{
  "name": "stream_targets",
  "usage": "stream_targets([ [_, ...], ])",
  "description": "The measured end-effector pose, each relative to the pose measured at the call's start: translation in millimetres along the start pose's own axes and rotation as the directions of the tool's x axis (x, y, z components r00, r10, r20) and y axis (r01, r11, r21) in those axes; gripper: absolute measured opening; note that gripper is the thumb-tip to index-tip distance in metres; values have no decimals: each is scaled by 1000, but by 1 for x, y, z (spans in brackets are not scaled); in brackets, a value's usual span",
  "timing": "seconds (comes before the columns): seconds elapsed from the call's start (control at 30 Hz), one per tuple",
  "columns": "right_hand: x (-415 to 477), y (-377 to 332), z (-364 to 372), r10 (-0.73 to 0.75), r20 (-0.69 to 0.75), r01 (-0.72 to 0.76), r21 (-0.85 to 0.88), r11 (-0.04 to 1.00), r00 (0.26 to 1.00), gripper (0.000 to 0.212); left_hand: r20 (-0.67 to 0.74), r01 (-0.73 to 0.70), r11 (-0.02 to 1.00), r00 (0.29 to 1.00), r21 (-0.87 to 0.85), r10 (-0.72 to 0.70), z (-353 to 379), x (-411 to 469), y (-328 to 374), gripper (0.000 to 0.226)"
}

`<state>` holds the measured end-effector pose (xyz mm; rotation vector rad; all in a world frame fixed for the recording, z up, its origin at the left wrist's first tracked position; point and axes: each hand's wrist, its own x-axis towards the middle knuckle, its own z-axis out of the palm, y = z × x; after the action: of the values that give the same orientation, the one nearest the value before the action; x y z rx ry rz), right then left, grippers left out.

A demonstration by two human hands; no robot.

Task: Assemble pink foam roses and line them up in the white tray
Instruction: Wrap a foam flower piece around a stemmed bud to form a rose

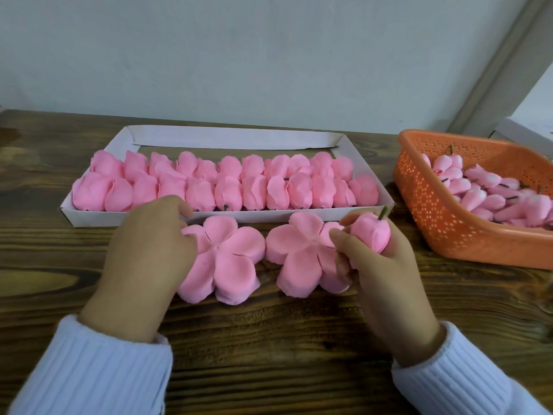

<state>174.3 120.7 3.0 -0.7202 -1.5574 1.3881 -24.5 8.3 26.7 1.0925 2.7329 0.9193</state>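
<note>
Overall: dark wooden table [269, 339] fills the field, with a pale wall [239, 55] behind it.

White tray [233, 136]: lies across the far middle of the table, long side toward the person. Finished roses [227, 190] sit in it in two packed rows running left to right, touching one another. The front row lies against the tray's near wall. A bare strip of tray floor shows behind the back row.

Orange basket [434, 211]: perforated plastic, on the table to the right of the tray and apart from it. It holds a loose heap of pink buds [493, 199] with dark stems.

Left petal stack [230, 259] and right petal stack [299, 256]: flat five-petal foam pieces, side by side on the table just in front of the tray, their edges nearly touching.

Left hand [149, 250]: back toward the camera, fingers curled down onto the left edge of the left petal stack. Whether they pinch a petal or only rest on it cannot be told. Pale ribbed sleeve [98, 369] at the wrist.

Right hand [383, 271]: over the right edge of the right petal stack, thumb and fingers clasped round a rose bud [371, 235], held clear of the table.

Stem [383, 212]: short and olive, sticks up out of the bud and tilts away from the person.
</note>
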Motion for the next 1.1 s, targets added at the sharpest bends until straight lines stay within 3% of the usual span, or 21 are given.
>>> stream_targets([
  [0.2, 1, 0, 0, 0, 12, 0, -5, 1000, 1000, 7, 11, -1, 998, 1000, 63, 0, -2, -2, 4, 19],
  [0.93, 1, 1, 0, 14, 28, -14, -13, 1000, 999, 8, 50, -29, 999, 998, 37, 27, -5, -6, 10, 30],
  [1.1, 1, 0, 1, 8, 26, -8, -9, 1000, 1000, 10, 19, 6, 991, 1000, 136, -9, -5, -8, 12, 28],
])
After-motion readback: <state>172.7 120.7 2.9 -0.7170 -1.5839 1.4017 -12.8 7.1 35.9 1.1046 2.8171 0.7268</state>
